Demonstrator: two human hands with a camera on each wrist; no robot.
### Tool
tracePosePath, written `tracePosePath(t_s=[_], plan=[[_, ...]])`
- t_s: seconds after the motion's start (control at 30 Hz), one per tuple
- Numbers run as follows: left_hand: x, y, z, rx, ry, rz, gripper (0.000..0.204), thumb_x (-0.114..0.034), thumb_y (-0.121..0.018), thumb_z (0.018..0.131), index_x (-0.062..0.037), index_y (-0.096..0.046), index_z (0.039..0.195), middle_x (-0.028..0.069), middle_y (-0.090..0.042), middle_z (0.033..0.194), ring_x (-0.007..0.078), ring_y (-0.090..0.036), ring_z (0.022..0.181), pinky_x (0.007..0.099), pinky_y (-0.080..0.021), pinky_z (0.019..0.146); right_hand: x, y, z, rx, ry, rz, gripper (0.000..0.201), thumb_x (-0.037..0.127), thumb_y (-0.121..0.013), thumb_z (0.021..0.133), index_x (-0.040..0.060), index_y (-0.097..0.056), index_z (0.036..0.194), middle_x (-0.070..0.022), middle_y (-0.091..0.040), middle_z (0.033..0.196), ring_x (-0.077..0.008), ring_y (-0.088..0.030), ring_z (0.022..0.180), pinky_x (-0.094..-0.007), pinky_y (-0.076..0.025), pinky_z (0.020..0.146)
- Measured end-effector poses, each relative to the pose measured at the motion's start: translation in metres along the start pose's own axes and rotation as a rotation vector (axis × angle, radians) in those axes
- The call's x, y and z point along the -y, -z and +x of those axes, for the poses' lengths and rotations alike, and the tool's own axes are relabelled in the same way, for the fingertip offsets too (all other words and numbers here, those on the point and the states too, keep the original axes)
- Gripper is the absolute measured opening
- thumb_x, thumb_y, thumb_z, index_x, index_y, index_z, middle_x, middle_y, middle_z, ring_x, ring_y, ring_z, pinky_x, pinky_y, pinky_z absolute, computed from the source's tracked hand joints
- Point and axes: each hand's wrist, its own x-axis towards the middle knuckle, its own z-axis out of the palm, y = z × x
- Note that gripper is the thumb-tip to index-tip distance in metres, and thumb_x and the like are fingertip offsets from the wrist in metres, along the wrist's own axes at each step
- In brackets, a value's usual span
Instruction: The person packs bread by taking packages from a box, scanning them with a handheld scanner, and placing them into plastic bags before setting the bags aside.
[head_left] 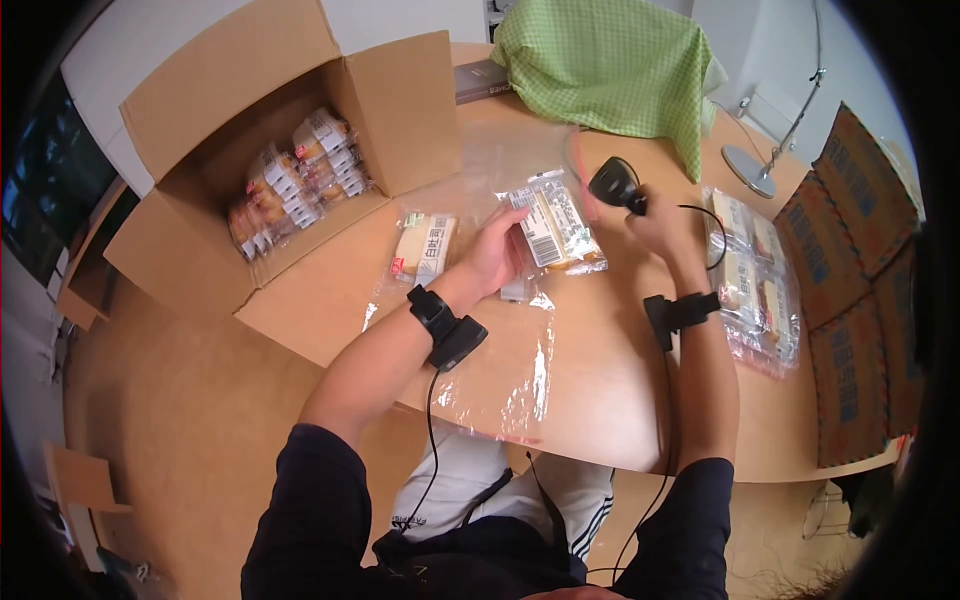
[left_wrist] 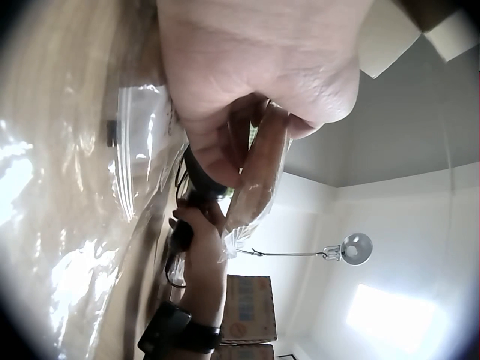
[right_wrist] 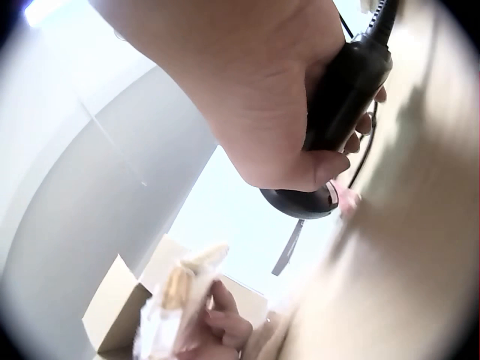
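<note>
In the head view my left hand (head_left: 492,252) holds a clear-wrapped bread pack (head_left: 556,222), its white barcode label facing up. The left wrist view shows this pack (left_wrist: 259,176) edge-on, pinched between thumb and fingers. My right hand (head_left: 660,228) grips a black barcode scanner (head_left: 614,184) by its handle, to the right of the pack. In the right wrist view the fingers wrap round the scanner's handle (right_wrist: 346,97), with its cord running off at the top. Another bread pack (head_left: 425,246) with a printed wrapper lies on the table, left of my left hand.
An open cardboard box (head_left: 405,110) at the left holds several wrapped bread packs (head_left: 285,190). Clear plastic bags (head_left: 490,375) lie on the table. A filled bag of packs (head_left: 750,280), a printed carton (head_left: 850,290), a lamp base (head_left: 748,170) and a green checked cloth (head_left: 610,65) stand around.
</note>
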Motion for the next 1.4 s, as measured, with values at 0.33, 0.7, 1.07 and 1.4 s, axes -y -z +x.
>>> tracePosePath(t_s=[0.33,0.7,1.07,1.4], plan=[[0.002,-0.002,-0.001,0.019,-0.04,0.076,0.038,-0.018,-0.047,0.097,-0.0057,-0.043,0.133,0.0109,-0.058,0.127,0.0243,-0.058,0.115,0.0419,-0.048,0.099,0.056,0.113,-0.051,0.483,0.32,0.017,0.03,0.017,-0.068,0.073,0.0003,-0.062,0.097,-0.0054,-0.059,0.07,-0.0177,-0.058,0.061,-0.0327,-0.042,0.054],[0.003,0.0,-0.001,0.066,-0.08,0.081,0.036,-0.016,-0.048,0.097,-0.0034,-0.047,0.13,0.0114,-0.061,0.122,0.0223,-0.061,0.111,0.0388,-0.05,0.095,0.094,0.101,-0.071,0.675,0.438,-0.083,0.026,0.013,-0.062,0.063,-0.002,-0.06,0.084,-0.0173,-0.059,0.066,-0.0332,-0.057,0.062,-0.0405,-0.045,0.06],[0.001,-0.002,-0.003,0.046,-0.068,0.074,0.035,-0.015,-0.048,0.097,-0.0034,-0.046,0.13,0.0112,-0.061,0.121,0.0223,-0.061,0.11,0.0384,-0.05,0.095,0.101,0.109,-0.074,0.673,0.413,-0.078,0.031,0.012,-0.061,0.064,-0.0017,-0.061,0.091,-0.0172,-0.06,0.067,-0.0344,-0.058,0.063,-0.041,-0.046,0.061],[0.002,-0.004,-0.004,0.022,-0.071,0.087,0.036,-0.015,-0.048,0.097,-0.003,-0.046,0.131,0.0117,-0.061,0.123,0.0225,-0.061,0.111,0.0382,-0.05,0.095,0.102,0.116,-0.077,0.65,0.393,-0.046,0.037,0.012,-0.062,0.066,-0.0025,-0.061,0.1,-0.0189,-0.063,0.073,-0.0342,-0.061,0.068,-0.0411,-0.048,0.065]])
